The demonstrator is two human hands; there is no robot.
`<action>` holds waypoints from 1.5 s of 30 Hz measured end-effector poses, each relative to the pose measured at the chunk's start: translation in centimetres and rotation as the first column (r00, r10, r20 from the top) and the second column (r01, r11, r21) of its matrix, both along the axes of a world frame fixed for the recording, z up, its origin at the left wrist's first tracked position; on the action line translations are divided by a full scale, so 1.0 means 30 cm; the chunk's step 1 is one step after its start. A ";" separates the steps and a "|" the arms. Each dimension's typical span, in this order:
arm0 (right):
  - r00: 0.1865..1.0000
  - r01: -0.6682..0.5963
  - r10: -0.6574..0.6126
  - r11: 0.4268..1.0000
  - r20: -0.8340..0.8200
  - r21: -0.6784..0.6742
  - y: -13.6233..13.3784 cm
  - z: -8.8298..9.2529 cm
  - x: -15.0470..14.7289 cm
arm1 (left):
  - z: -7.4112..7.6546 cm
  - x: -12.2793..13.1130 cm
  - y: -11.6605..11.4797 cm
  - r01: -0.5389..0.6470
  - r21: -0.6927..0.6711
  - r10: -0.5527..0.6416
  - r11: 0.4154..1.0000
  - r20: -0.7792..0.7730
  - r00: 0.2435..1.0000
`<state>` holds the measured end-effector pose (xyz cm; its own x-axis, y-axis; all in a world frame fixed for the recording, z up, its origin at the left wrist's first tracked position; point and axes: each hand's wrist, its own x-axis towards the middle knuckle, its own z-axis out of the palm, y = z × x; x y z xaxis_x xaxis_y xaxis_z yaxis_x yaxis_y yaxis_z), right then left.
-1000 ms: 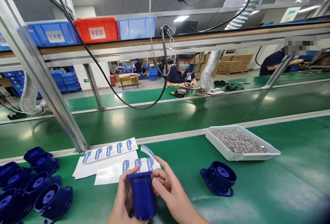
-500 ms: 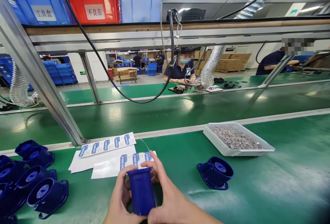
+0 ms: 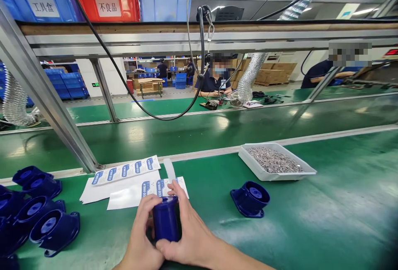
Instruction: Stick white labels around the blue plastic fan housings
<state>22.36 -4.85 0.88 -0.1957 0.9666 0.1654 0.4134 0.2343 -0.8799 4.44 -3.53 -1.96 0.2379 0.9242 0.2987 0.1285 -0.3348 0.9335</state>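
A dark blue cylindrical plastic part (image 3: pixel 167 221) is held upright between both hands, low in the middle of the view. My left hand (image 3: pixel 141 230) wraps its left side, fingertips near the top rim. On the right side, my right hand (image 3: pixel 189 228) grips it with the thumb across the lower front and the fingers behind. Just beyond the hands lies a label sheet (image 3: pixel 124 200) printed with blue-and-white labels. Another label sheet (image 3: pixel 127 170) rests on white paper behind it. A translucent strip (image 3: pixel 169 168) sticks up near the sheets.
Several blue flanged housings (image 3: pixel 54 230) crowd the left of the green bench. One more housing (image 3: pixel 250 198) sits to the right, before a white tray (image 3: pixel 276 175) of small metal pieces. A black cable (image 3: pixel 124 85) hangs from the shelf rail. A co-worker (image 3: pixel 214 79) sits across.
The blue part has turned in my hands, and its wider rim no longer shows at the top. A translucent strip now shows broadside by the labels. The whole view has shifted slightly.
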 end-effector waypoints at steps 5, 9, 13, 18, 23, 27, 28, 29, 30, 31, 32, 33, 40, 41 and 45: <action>0.998 0.059 -0.060 0.986 0.006 0.155 0.012 0.017 0.084 | 0.054 -0.030 0.037 0.033 -0.133 -0.024 0.991 0.069 0.997; 0.924 0.376 -0.309 0.843 -0.226 0.385 0.026 0.077 0.151 | 0.061 -0.030 0.043 0.035 -0.136 -0.023 0.990 0.083 0.996; 0.868 0.418 -0.343 0.894 -0.359 0.159 0.020 0.115 0.147 | 0.065 -0.023 0.039 -0.003 -0.107 0.009 0.994 0.058 0.998; 0.826 0.269 -0.304 0.952 -0.475 -0.144 0.011 0.090 0.079 | 0.063 -0.021 0.039 -0.013 -0.082 0.016 0.997 0.039 0.999; 0.852 0.156 -0.239 0.965 -0.465 -0.210 0.009 0.098 0.059 | 0.038 -0.026 0.046 0.019 -0.035 -0.017 0.999 0.062 0.998; 0.872 0.117 -0.228 0.957 -0.434 -0.267 0.010 0.106 0.066 | 0.024 -0.028 0.046 0.018 0.009 -0.019 1.000 0.053 0.998; 0.875 0.111 -0.228 0.953 -0.427 -0.282 0.010 0.103 0.067 | 0.023 -0.027 0.047 0.022 0.010 -0.022 1.000 0.052 0.998; 0.878 0.105 -0.227 0.950 -0.421 -0.294 0.010 0.100 0.067 | 0.023 -0.027 0.048 0.024 0.008 -0.024 1.000 0.054 0.998; 0.881 0.100 -0.226 0.948 -0.415 -0.304 0.010 0.096 0.067 | 0.023 -0.026 0.050 0.027 0.005 -0.027 1.000 0.055 0.998; 0.884 0.097 -0.225 0.946 -0.410 -0.310 0.010 0.093 0.066 | 0.024 -0.025 0.052 0.029 0.002 -0.029 1.000 0.056 0.998; 0.886 0.096 -0.225 0.944 -0.405 -0.314 0.010 0.090 0.066 | 0.025 -0.024 0.055 0.030 0.000 -0.030 1.000 0.054 0.998; 0.888 0.098 -0.227 0.943 -0.401 -0.317 0.011 0.086 0.066 | 0.025 -0.024 0.057 0.031 0.002 -0.031 1.000 0.051 0.998; 0.871 0.109 -0.227 0.954 -0.435 -0.279 0.020 0.024 0.070 | 0.026 -0.027 0.059 0.028 0.032 -0.029 0.999 0.028 0.999; 0.870 0.113 -0.227 0.956 -0.438 -0.272 0.021 0.012 0.070 | 0.028 -0.027 0.059 0.028 0.033 -0.029 0.999 0.025 0.999; 0.871 0.111 -0.221 0.958 -0.439 -0.263 0.021 -0.014 0.069 | 0.036 -0.024 0.059 0.033 0.032 -0.033 0.999 0.024 0.999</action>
